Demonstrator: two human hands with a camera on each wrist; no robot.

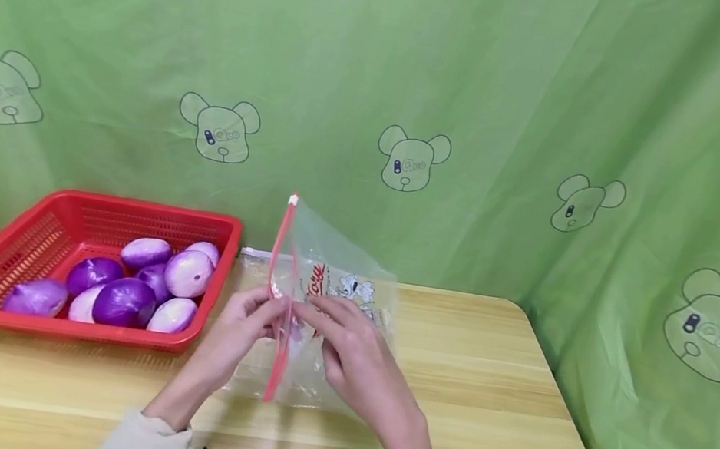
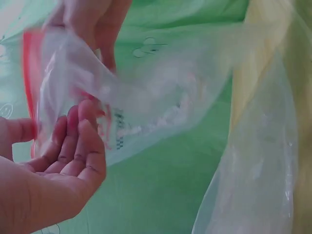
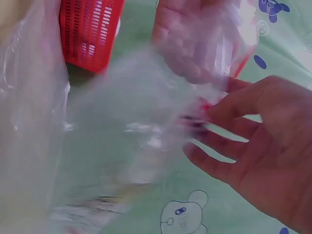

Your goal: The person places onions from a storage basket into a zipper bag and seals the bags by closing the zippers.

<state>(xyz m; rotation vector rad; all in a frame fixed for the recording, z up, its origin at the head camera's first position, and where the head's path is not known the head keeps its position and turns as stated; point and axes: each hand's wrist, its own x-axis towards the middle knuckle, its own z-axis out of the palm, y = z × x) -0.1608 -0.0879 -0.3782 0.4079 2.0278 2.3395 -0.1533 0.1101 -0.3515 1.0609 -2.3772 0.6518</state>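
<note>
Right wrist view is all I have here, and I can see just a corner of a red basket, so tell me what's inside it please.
Observer: The head view shows the red basket holding several onions, some deep purple, some paler.
Operator: Okay. Does the raised clear bag have a slider on it? I can't make one out.
Observer: Yes, a white slider sits at the top end of its red zip strip in the head view.
Operator: And what's printed on that bag? It's a blur from here.
Observer: Red lettering, with a white cartoon figure beside it.
</note>
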